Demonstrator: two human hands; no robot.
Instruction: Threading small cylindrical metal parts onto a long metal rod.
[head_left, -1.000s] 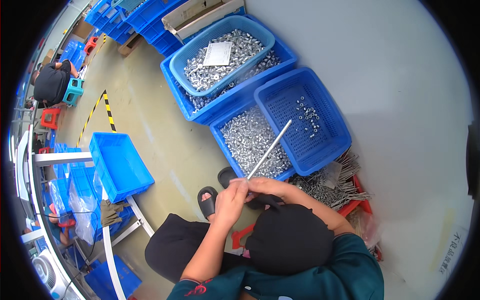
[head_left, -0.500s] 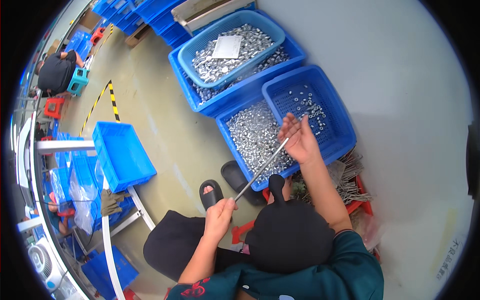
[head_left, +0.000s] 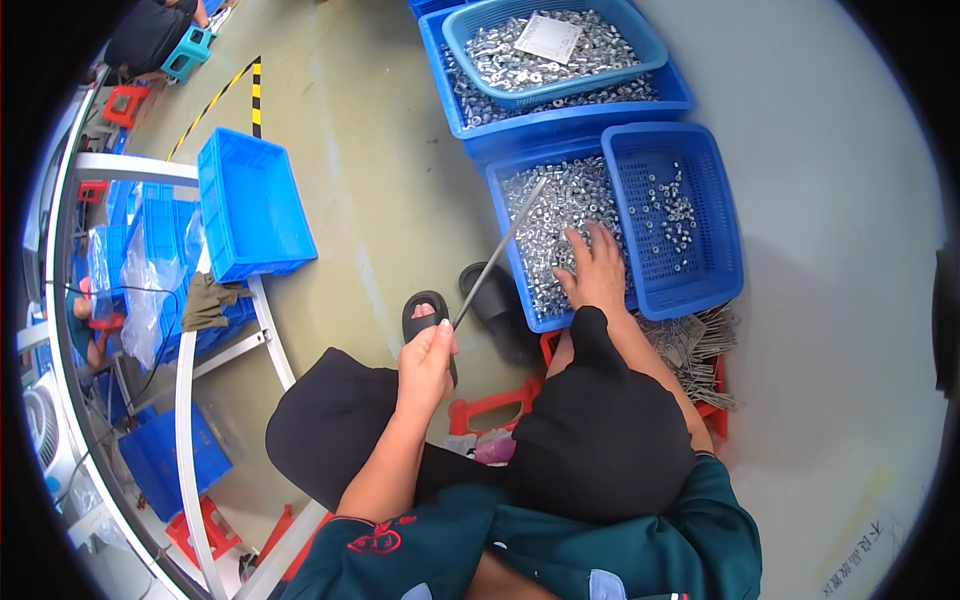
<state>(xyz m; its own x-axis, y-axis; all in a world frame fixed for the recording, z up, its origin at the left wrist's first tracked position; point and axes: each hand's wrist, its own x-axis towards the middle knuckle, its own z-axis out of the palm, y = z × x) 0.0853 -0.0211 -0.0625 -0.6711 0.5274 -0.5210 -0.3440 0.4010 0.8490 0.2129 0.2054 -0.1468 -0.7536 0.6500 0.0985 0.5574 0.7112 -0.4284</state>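
Note:
My left hand (head_left: 427,365) is closed around the lower end of a thin grey metal rod (head_left: 500,250), held tilted up and away over the floor. The rod's far tip overlaps a heap of small silver metal sleeves (head_left: 560,205) in a blue bin (head_left: 517,283). Over the near part of that heap is my right hand (head_left: 595,268), palm down, fingers spread. Its fingertips are at the sleeves; whether they touch any is unclear. To its right, a blue perforated basket (head_left: 690,300) holds a scattering of similar small pieces.
Beyond, a light blue basket (head_left: 655,62) heaped with silver parts and a white card (head_left: 548,38) rests on a larger blue crate (head_left: 500,145). Many metal rods (head_left: 705,335) lie beside my right forearm. A bright blue bin (head_left: 205,215) stands left, by a white frame (head_left: 195,450).
My right hand has turned from palm up near the rod's tip to palm down over the sleeves. The rod now points more steeply away. The view has shifted.

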